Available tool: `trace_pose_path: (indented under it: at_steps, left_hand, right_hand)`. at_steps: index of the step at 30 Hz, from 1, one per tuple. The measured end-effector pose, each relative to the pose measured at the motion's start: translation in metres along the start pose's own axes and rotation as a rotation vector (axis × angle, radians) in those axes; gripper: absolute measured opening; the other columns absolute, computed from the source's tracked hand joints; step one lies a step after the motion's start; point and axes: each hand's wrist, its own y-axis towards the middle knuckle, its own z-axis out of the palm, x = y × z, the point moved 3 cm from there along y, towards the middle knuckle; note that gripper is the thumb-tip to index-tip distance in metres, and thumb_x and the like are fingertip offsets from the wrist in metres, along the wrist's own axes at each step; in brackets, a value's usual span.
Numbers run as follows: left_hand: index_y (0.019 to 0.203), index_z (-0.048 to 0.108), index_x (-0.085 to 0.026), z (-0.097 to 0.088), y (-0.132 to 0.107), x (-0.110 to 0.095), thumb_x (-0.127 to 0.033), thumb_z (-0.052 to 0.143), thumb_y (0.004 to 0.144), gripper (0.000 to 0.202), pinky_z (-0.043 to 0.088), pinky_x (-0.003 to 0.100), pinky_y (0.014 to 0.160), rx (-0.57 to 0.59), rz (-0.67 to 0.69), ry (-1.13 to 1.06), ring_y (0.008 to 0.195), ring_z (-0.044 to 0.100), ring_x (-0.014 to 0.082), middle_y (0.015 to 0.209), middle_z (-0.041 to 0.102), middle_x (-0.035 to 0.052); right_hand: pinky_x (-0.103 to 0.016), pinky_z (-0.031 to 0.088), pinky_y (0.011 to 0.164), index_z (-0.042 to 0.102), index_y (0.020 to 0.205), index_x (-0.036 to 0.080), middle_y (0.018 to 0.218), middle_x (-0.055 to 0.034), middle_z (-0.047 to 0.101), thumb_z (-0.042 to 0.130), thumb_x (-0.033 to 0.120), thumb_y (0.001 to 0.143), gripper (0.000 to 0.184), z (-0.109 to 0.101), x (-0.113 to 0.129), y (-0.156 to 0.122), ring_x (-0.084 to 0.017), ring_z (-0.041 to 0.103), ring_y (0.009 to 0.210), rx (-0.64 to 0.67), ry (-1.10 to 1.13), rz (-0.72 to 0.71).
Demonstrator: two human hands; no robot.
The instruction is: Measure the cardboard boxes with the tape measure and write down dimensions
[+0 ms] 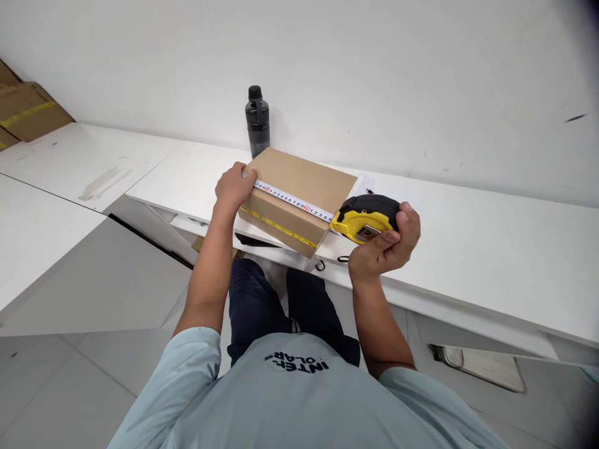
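A brown cardboard box lies on the white table, its front side marked by a strip of yellow tape. Along the box's near top edge runs the white blade of a tape measure, pulled out and printed with black and red numbers. My left hand presses the blade's end against the box's left corner, fingers closed over it. The yellow and black tape measure is in the grip of my right hand, just off the box's right end. Its mouth meets the box's right edge.
Behind the box stands a dark bottle near the wall. White paper with a small dark item lies behind the tape measure. Taped cartons sit at the far left. The white table extends right; a shelf lies beneath its front edge.
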Motion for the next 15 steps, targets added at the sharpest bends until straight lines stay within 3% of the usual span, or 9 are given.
trace_pose_path:
  at_steps: [9, 13, 15]
  left_hand:
    - [0.124, 0.067, -0.030, 0.0033, 0.0011, 0.0004, -0.052, 0.047, 0.100, 0.038, 0.051, 0.048, 0.097, -0.008, 0.020, -0.005, 0.116, 0.066, 0.0355, 0.126, 0.075, 0.0104]
    - [0.127, 0.068, -0.031, 0.0055, -0.0004, -0.0003, -0.056, 0.041, 0.103, 0.044, 0.050, 0.047, 0.100, -0.007, 0.028, -0.005, 0.122, 0.064, 0.0355, 0.133, 0.073, 0.0103]
    - [0.138, 0.064, -0.032, 0.0055, -0.0020, -0.0005, -0.063, 0.038, 0.103, 0.053, 0.048, 0.046, 0.104, -0.023, 0.040, -0.015, 0.130, 0.060, 0.0361, 0.143, 0.069, 0.0107]
  right_hand:
    - [-0.062, 0.054, 0.110, 0.058, 0.143, 0.031, 0.131, -0.0107, 0.068, 0.037, 0.037, 0.110, 0.040, -0.0061, 0.0039, 0.0028, -0.031, 0.066, 0.131, 0.015, -0.011, -0.058]
    - [-0.065, 0.051, 0.112, 0.057, 0.145, 0.031, 0.133, -0.0114, 0.066, 0.034, 0.043, 0.111, 0.043, -0.0057, 0.0039, 0.0023, -0.032, 0.063, 0.134, 0.035, 0.000, -0.024]
    - [-0.066, 0.048, 0.114, 0.055, 0.146, 0.033, 0.135, -0.0107, 0.064, 0.033, 0.046, 0.111, 0.044, -0.0054, 0.0047, 0.0017, -0.033, 0.060, 0.136, 0.050, 0.015, -0.023]
